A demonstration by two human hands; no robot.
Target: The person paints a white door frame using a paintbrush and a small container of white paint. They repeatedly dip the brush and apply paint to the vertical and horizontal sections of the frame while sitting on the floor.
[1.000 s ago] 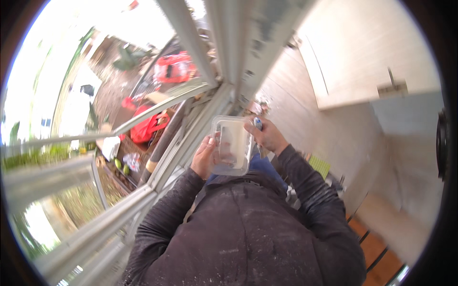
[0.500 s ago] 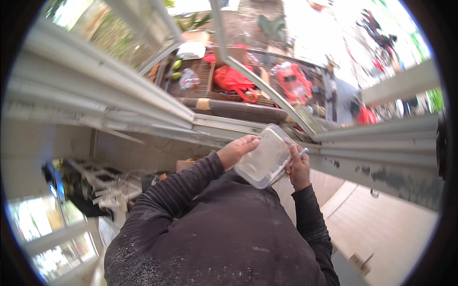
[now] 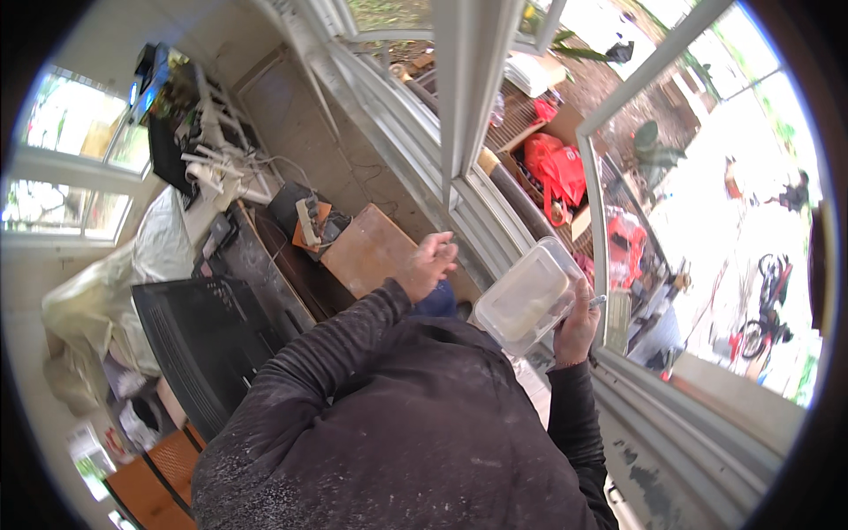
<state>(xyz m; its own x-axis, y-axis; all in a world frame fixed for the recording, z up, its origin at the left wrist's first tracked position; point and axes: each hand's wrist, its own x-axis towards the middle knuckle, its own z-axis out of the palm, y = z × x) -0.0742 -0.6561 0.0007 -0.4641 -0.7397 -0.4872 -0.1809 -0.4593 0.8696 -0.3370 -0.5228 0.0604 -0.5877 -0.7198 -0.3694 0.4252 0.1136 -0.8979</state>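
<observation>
My right hand (image 3: 576, 329) grips a clear rectangular plastic container (image 3: 521, 287) by its right side, in front of my chest and beside the window frame. Something pale shows through its wall, too cloudy to name. A thin light-coloured stick (image 3: 598, 301), like a pen or a small tool handle, pokes out from the same hand. My left hand (image 3: 430, 267) is raised to the left of the container, apart from it. Its fingers are loosely bent and spread, with nothing seen in them. Dust marks both dark sleeves.
An open window frame (image 3: 481, 97) stands ahead on the right. Beyond it, red bags (image 3: 556, 168) sit in a cardboard box. To my left are a wooden surface (image 3: 367, 252), a power strip (image 3: 309, 221), a large black screen (image 3: 199, 340) and a pale sheet (image 3: 115, 291).
My left hand has let go of the container and drawn away to the left. The view has swung left, bringing the room's furniture in. My right hand still holds the container.
</observation>
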